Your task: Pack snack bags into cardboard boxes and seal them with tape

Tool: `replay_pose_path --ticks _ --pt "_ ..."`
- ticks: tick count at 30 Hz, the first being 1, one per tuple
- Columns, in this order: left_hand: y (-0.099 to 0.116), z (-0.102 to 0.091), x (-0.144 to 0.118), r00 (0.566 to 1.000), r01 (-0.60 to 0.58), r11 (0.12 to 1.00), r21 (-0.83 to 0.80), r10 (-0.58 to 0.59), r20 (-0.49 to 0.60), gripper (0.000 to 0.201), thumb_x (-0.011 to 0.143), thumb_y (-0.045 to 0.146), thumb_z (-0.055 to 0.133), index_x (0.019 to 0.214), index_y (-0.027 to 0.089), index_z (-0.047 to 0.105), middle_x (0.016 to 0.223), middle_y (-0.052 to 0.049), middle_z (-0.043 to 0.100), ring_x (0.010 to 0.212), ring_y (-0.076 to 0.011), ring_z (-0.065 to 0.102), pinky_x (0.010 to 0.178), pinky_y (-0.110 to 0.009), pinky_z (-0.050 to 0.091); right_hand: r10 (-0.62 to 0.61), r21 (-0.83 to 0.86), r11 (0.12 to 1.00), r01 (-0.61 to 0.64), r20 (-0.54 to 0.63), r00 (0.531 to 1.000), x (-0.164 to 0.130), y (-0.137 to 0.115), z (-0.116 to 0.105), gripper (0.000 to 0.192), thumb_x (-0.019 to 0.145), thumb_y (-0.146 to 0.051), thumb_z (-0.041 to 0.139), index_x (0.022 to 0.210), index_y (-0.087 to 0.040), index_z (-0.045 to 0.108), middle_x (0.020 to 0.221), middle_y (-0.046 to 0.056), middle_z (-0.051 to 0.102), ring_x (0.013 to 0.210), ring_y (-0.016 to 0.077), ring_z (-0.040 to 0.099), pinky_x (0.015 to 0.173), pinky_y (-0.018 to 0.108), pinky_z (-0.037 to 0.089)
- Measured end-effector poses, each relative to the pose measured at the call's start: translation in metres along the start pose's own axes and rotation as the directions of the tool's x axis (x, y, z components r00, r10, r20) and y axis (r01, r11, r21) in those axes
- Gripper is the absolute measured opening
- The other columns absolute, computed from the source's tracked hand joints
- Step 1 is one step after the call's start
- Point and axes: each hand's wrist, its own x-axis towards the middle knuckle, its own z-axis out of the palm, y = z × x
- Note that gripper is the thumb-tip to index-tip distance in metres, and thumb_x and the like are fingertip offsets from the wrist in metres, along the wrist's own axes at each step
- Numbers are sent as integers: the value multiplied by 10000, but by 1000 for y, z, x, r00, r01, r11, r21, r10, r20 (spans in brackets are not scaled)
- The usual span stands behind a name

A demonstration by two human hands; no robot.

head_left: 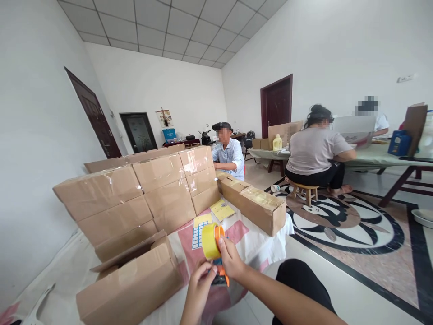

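Note:
A tape dispenser (222, 234) with an orange frame carries a roll of yellow packing tape (209, 241). My right hand (232, 258) is wrapped round the dispenser's orange side. Just below the roll, my left hand (200, 282) has thumb and fingers pinched together at the dispenser's lower end; whether tape is between them is too small to make out. Left of my hands lies a cardboard box (131, 280) with a raised flap. Under the hands is a pink and white tablecloth (189, 243).
Stacked taped boxes (162, 176) form a wall across the table. A long box (259, 203) lies at the right edge. Yellow cards (222, 210) and a sheet of blue-edged labels (199, 234) lie between. One co-worker (226, 153) sits opposite; others sit at another table (368, 155).

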Motion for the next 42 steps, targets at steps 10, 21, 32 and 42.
replay_pose_path --ticks 10,21,32,42 --pt "30 -4 -8 985 171 985 -12 -171 -17 706 643 859 658 783 172 741 656 -66 668 600 -199 613 574 -284 520 -21 -44 999 19 -49 999 15 5 6 521 1060 -583 251 756 -242 501 684 11 514 606 182 452 597 323 378" --pt "19 6 -16 955 270 955 -123 -249 164 699 612 848 703 711 157 660 572 -42 624 467 -127 541 455 -221 363 138 77 990 -120 -325 936 50 4 2 588 948 -762 339 765 -241 543 764 59 623 738 239 581 692 359 483" --pt "3 39 -23 966 258 949 -182 -252 56 812 568 890 691 834 125 730 501 -42 601 402 -122 507 427 -225 389 98 72 994 -81 -275 957 49 1 -20 549 969 -722 356 797 -240 554 801 59 628 771 241 584 733 371 489" --pt "5 45 -27 961 268 963 -8 -267 76 897 650 905 590 1016 92 695 561 -39 631 303 -50 323 342 -210 183 -106 -179 981 70 -199 974 46 -4 -40 519 1056 -576 255 727 -236 467 657 13 528 593 181 461 590 326 339"
